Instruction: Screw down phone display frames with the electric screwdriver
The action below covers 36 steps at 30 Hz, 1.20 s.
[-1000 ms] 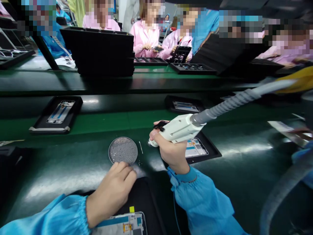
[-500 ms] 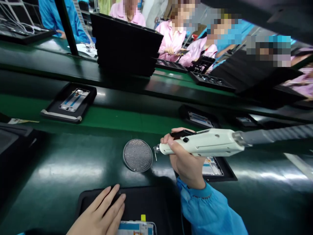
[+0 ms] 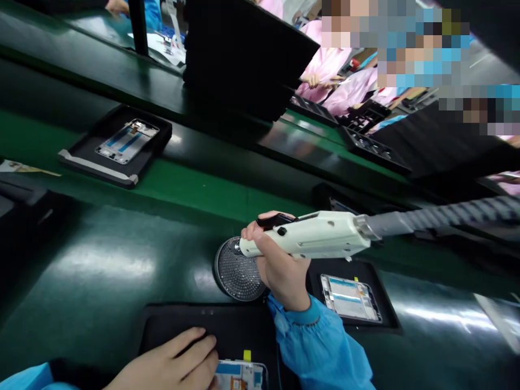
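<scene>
My right hand (image 3: pixel 280 271) is shut around a white electric screwdriver (image 3: pixel 309 234), whose grey ribbed hose (image 3: pixel 442 219) runs off to the right. Its tip sits above the edge of a round perforated metal screw plate (image 3: pixel 238 276), and my hand hides part of that plate. My left hand (image 3: pixel 174 363) rests on a black tray (image 3: pixel 179 325), holding nothing, with its fingertips just above a phone in an open frame (image 3: pixel 239 376). That phone is cut off by the bottom of the view.
Right of my wrist, another open phone (image 3: pixel 349 298) lies in a black tray (image 3: pixel 390 319). A third phone (image 3: pixel 127 141) sits in a tray on the green conveyor (image 3: pixel 203 189). Stacked black trays (image 3: pixel 244 54) stand beyond it, with co-workers in pink smocks (image 3: pixel 325 70) further back.
My left hand has moved off the plate's edge onto the black tray. The screwdriver has swung from upper right to level, its tip now over the plate. The whole view has tilted.
</scene>
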### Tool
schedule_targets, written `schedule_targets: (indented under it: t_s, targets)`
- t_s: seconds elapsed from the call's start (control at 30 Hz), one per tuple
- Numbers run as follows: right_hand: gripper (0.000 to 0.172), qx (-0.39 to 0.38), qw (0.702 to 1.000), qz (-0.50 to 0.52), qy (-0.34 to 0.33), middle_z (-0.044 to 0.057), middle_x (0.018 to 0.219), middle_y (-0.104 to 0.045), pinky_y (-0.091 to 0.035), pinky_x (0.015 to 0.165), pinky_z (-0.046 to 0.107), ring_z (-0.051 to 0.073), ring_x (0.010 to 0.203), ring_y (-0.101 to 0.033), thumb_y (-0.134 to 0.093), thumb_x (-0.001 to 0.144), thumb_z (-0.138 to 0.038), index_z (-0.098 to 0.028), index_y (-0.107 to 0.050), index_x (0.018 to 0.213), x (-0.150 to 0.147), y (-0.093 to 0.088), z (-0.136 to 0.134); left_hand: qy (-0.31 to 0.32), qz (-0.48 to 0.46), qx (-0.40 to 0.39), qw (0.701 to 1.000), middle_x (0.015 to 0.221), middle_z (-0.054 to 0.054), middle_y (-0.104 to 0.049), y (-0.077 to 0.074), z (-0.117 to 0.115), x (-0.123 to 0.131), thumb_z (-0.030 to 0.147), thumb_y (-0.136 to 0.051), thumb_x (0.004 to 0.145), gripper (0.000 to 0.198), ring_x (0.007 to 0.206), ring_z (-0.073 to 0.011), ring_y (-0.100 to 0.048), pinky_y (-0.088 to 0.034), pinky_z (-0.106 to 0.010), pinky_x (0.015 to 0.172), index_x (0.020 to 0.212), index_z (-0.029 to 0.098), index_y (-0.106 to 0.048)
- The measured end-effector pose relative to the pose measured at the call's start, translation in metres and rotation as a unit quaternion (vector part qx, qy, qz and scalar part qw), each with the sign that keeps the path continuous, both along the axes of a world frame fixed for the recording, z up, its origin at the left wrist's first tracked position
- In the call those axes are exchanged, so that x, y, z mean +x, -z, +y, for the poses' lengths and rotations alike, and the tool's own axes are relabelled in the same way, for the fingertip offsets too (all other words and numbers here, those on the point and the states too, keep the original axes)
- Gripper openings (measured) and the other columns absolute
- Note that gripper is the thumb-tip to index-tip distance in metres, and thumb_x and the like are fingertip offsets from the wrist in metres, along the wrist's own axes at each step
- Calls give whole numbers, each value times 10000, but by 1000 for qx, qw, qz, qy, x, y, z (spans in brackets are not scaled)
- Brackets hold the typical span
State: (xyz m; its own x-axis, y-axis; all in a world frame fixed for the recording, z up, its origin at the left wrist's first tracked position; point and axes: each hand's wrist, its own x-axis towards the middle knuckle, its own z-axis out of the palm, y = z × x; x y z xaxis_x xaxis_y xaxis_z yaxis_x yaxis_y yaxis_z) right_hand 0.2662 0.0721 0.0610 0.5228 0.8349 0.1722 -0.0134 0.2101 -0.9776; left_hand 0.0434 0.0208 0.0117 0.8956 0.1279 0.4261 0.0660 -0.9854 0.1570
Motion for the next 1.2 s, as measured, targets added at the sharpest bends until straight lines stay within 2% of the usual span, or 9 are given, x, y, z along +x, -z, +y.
schedule_targets:
  t_s: [0.17,0.3,0.53,0.73,0.83,0.93,1.03,1.1,1.2]
  targets:
    - [198,14,999,-25,-24,-33,745,-597,-534,682,344,129,677,-594,-694,795,-234,-242,-601,969,-3,7,0,5,22,0,1000,1089,5,-746,7,-4,-1,239,-630,923,142,1062,-158,-645,-457,-261,1016,1041,199,-697]
    - [188,3,999,-30,-30,-27,746,-610,-535,685,349,134,677,-604,-686,810,-221,-240,-597,974,-4,11,0,-2,16,-8,1000,1061,3,-750,10,-7,-2,220,-612,918,117,1081,-159,-640,-466,-256,993,993,193,-698]
    - [167,-8,1000,-15,-26,-28,713,-606,-516,633,322,131,660,-592,-694,794,-225,-231,-594,928,-8,5,1,-34,-2,-22,999,1040,19,-756,3,-6,-1,241,-622,915,70,1043,-168,-659,-500,-265,910,938,210,-680]
    - [159,-4,999,-26,-29,-21,728,-606,-513,676,343,132,676,-588,-704,793,-223,-226,-607,920,-9,10,3,-29,14,-15,999,1107,-9,-740,-1,-3,-4,317,-670,900,164,1081,-202,-645,-487,-308,942,1016,201,-681]
    - [223,18,999,2,-26,-32,697,-597,-511,700,359,138,680,-595,-714,768,-195,-234,-634,972,-8,0,0,-4,17,-11,1000,1146,12,-729,-8,0,-4,349,-691,891,186,1106,-198,-633,-489,-308,951,1029,223,-691]
    - [191,53,998,9,-27,-26,656,-587,-508,694,364,145,670,-588,-684,764,-163,-223,-652,943,-7,-24,-18,17,11,-16,1000,1117,-17,-735,-13,1,-4,362,-651,915,201,1091,-224,-646,-496,-337,961,1026,202,-699]
    - [188,68,997,-9,-25,-13,669,-578,-501,673,359,147,674,-578,-650,774,-132,-206,-664,946,-11,-45,-51,29,10,-34,999,1116,-103,-729,-14,-1,-6,412,-573,939,329,1080,-289,-662,-497,-407,984,1057,130,-694]
    - [212,55,998,-20,-36,-5,715,-583,-495,651,352,143,676,-566,-641,784,-128,-208,-671,978,-18,-49,-75,33,10,-45,998,1143,-150,-716,-12,-3,-7,420,-556,935,375,1092,-317,-661,-498,-428,990,1067,95,-691]
    - [232,16,997,-38,-70,-3,762,-587,-495,641,351,142,689,-562,-636,810,-141,-234,-671,1020,-30,-41,-103,32,4,-50,998,1133,-175,-717,-11,-5,-8,391,-557,927,356,1088,-322,-667,-512,-426,975,1037,83,-698]
